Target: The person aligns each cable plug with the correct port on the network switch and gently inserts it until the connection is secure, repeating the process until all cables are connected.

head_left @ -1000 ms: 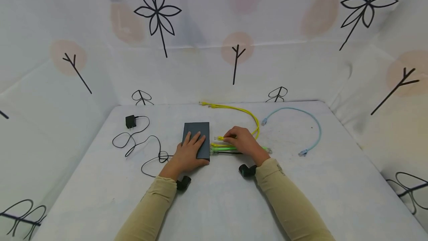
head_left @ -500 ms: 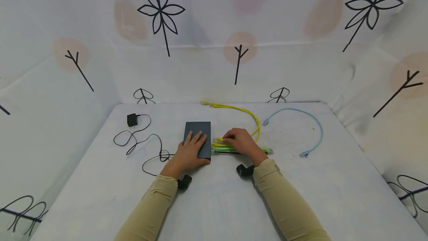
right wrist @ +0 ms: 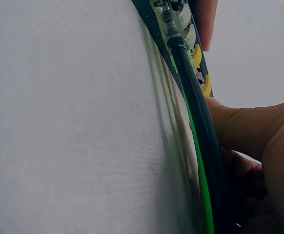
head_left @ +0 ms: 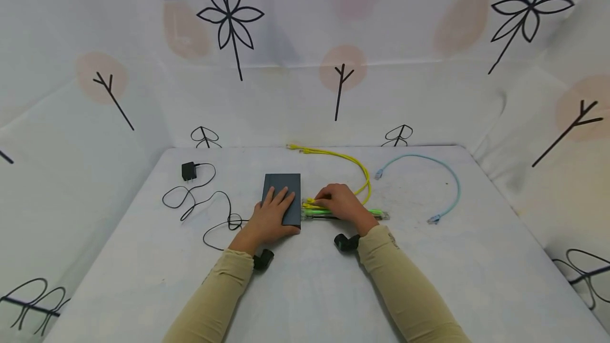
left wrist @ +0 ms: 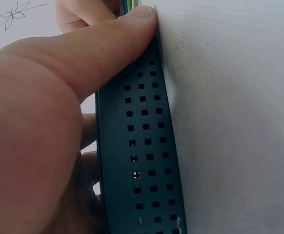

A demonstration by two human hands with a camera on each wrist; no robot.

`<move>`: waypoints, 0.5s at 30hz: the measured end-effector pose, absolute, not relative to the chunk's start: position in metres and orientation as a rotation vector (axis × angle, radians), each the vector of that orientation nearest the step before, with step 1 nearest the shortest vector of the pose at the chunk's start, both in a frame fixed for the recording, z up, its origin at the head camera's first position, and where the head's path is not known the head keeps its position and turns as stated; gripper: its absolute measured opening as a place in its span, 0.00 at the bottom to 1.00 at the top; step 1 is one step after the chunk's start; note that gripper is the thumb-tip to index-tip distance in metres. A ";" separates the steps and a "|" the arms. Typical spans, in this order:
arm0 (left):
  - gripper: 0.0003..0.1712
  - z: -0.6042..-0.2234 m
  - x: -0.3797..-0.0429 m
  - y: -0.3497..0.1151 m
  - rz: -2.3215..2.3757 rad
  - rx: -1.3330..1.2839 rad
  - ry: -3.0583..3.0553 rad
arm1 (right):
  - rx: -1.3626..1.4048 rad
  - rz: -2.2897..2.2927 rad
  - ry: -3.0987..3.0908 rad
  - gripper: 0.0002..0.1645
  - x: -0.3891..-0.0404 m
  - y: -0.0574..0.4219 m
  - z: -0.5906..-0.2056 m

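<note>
A dark network switch [head_left: 281, 184] lies on the white table, with a perforated side panel [left wrist: 147, 126] in the left wrist view. My left hand [head_left: 270, 218] rests on its top, fingers spread and straight, thumb laid against that panel. At the switch's right side my right hand [head_left: 340, 201] pinches the plug end of a yellow network cable [head_left: 366, 171], right at the ports. Just below, another yellow cable, a green cable [head_left: 376, 211] and a black cable [right wrist: 195, 92] run out from the same side. The black cable's clear plug [right wrist: 169, 24] sits in a port.
To the left lies a black power adapter [head_left: 188, 171] with its thin looped cord [head_left: 229, 200] leading to the switch. A light blue network cable [head_left: 452, 173] curves over the table's right side. Patterned white cloth walls [head_left: 286, 105] stand behind and beside the table.
The right hand has brought the yellow plug slightly toward me and left, up to the switch's port side. The left hand stays in place on the switch.
</note>
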State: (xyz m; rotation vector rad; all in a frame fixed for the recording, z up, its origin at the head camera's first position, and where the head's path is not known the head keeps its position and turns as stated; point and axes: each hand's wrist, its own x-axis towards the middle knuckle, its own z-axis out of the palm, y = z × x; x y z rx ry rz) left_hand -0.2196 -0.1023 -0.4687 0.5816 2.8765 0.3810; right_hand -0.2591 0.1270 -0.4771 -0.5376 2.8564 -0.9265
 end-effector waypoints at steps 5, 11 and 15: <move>0.55 -0.469 -0.219 -0.102 0.383 0.580 2.877 | -0.532 -0.909 2.851 0.10 -0.261 0.126 -0.479; 0.54 -0.470 -0.219 -0.102 0.386 0.590 2.881 | -0.547 -0.920 2.830 0.11 -0.261 0.126 -0.478; 0.54 -0.468 -0.218 -0.102 0.386 0.587 2.879 | -0.564 -0.929 2.826 0.11 -0.262 0.127 -0.479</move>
